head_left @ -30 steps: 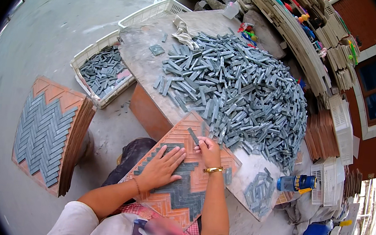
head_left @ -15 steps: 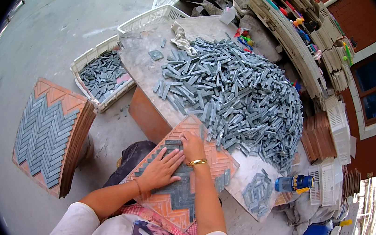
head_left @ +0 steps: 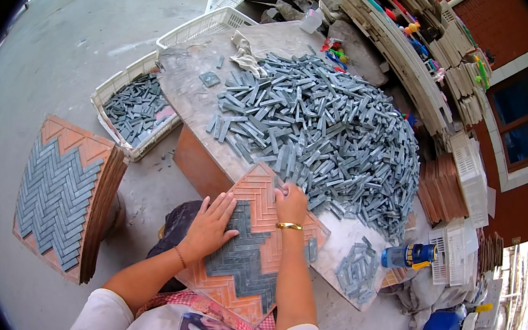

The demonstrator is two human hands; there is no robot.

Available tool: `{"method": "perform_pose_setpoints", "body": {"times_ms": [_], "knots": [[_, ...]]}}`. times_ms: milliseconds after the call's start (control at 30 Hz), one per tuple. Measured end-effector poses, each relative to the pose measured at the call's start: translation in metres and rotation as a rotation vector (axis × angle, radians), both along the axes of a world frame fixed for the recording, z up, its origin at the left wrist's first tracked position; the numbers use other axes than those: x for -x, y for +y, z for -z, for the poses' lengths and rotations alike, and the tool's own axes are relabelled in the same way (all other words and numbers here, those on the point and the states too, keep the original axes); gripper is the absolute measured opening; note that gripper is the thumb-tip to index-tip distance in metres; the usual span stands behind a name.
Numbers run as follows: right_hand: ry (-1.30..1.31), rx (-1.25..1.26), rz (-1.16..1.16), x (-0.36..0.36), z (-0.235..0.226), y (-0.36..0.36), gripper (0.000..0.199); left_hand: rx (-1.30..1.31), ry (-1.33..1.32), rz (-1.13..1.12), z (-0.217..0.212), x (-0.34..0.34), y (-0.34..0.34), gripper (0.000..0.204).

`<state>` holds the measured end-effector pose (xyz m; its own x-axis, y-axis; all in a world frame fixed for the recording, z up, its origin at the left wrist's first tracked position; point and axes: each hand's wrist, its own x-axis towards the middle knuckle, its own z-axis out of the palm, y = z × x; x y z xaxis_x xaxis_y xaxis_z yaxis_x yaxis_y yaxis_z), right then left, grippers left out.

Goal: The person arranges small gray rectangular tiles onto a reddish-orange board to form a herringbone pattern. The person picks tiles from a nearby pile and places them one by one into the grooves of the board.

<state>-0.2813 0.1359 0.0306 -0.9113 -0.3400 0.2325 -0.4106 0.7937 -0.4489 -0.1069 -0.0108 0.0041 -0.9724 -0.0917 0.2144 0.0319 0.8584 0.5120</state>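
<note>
An orange mould board (head_left: 261, 188) with herringbone grooves lies tilted in front of me, its far corner on the work table. Grey stone strips (head_left: 246, 255) fill a zigzag band of its grooves. My left hand (head_left: 209, 224) rests flat on the board's left side, fingers stretched out and holding nothing. Near the board's upper right edge, my right hand (head_left: 290, 206) has its fingers curled in a pinch on a grey strip (head_left: 280, 186), mostly hidden by the fingers. A few more grey strips (head_left: 311, 250) lie on the board's right corner.
A big heap of loose grey strips (head_left: 334, 134) covers the table (head_left: 190, 70). A smaller pile (head_left: 358, 269) lies near a blue bottle (head_left: 408, 256). To the left stand a stack of filled boards (head_left: 63, 193) and a white crate (head_left: 97, 98) of strips.
My right hand has moved from beside my left hand toward the board's upper right edge. My left hand has shifted up and left, uncovering more of the grey band.
</note>
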Motion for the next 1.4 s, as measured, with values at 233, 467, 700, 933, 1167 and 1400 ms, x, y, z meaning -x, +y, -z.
{"method": "perform_pose_setpoints", "body": {"times_ms": [233, 467, 700, 933, 1167, 1400], "knots": [[0.007, -0.212, 0.104, -0.009, -0.003, -0.009, 0.023, 0.049, -0.016, 0.003, -0.004, -0.001, 0.002, 0.076], [0.027, -0.104, -0.468, -0.015, -0.001, -0.012, 0.018, 0.036, 0.011, 0.003, -0.006, -0.001, 0.002, 0.078], [0.038, -0.059, -0.548, -0.017, 0.020, -0.020, 0.012, 0.031, 0.004, 0.009, -0.007, -0.001, 0.003, 0.078], [0.071, 0.118, -0.549, -0.018, 0.018, -0.017, 0.007, 0.067, 0.018, -0.003, -0.006, -0.001, 0.003, 0.075], [0.162, 0.127, 0.134, 0.022, 0.008, 0.012, 0.020, 0.115, 0.122, -0.013, -0.018, 0.016, 0.003, 0.063], [0.060, -0.095, 0.220, 0.041, 0.004, 0.008, 0.022, -0.217, 0.273, -0.137, 0.009, 0.057, -0.011, 0.016]]}}
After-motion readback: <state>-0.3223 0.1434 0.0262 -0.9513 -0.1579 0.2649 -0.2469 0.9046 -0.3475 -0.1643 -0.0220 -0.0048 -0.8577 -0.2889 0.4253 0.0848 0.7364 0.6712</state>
